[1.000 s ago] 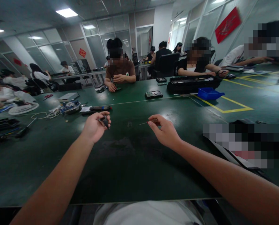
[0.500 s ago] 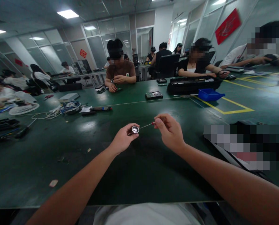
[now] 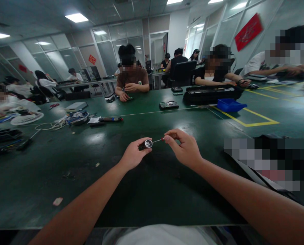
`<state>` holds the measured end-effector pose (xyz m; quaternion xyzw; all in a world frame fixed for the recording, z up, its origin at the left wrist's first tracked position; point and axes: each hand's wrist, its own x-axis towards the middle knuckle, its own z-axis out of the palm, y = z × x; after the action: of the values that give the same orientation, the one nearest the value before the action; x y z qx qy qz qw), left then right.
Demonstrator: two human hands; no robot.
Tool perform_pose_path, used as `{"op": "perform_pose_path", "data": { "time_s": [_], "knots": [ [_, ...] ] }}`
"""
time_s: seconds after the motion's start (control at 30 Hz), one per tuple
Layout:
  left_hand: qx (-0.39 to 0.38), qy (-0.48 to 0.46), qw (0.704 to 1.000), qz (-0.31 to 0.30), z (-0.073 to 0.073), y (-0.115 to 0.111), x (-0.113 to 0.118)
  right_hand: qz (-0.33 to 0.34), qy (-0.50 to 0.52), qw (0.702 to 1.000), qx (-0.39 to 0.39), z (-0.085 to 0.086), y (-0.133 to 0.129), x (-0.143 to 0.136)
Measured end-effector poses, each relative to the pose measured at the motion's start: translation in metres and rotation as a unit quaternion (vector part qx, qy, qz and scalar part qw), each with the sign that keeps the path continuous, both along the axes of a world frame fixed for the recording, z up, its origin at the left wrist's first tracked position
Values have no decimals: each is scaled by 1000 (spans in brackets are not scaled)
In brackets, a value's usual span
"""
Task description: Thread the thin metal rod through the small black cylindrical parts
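Between its thumb and fingers, my left hand (image 3: pixel 136 153) grips a small dark cylindrical part (image 3: pixel 148 143) with a silvery rim; its open end faces the camera. My right hand (image 3: pixel 184 146) is closed around the red handle of a thin screwdriver (image 3: pixel 157 140). The metal shaft points left, and its tip reaches the rim of the cylindrical part. Whether the tip touches something inside cannot be made out. Both hands are above the green tabletop (image 3: pixel 152 190), near the middle of the view.
A blue tray (image 3: pixel 231 105) and a long black device housing (image 3: pixel 210 95) lie at the far right. A hard drive (image 3: pixel 168 105) sits beyond my hands. Pen-like tools (image 3: pixel 111 119) and tangled cables (image 3: pixel 77 117) are at left. Co-workers sit across the table.
My right hand has come slightly left and down, bringing the screwdriver closer to the cylindrical part. The part has turned a little in my left hand, showing more of its dark side.
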<state>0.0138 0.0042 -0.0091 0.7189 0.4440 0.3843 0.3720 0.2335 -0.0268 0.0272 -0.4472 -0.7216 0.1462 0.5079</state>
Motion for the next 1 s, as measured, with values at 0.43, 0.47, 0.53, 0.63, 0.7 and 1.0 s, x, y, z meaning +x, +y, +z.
{"op": "perform_pose_path", "data": {
  "time_s": [0.43, 0.47, 0.53, 0.63, 0.7, 1.0],
  "knots": [
    [39, 69, 997, 24, 4, -3, -4, 34, -74, 997, 13, 3, -1, -2],
    [40, 73, 996, 25, 4, -2, -4, 34, -82, 996, 12, 3, -1, -2],
    [46, 83, 995, 24, 3, -2, -3, 24, -92, 996, 0, 3, -1, -2],
    [56, 93, 994, 24, 2, -2, -2, -1, -112, 993, -19, 3, 1, -2],
    [55, 97, 994, 23, 2, -1, -1, -3, -132, 991, -21, 3, 1, -3],
    [50, 95, 994, 21, -1, -1, -4, 1, -178, 983, -44, 7, 0, -3]
  ]
}}
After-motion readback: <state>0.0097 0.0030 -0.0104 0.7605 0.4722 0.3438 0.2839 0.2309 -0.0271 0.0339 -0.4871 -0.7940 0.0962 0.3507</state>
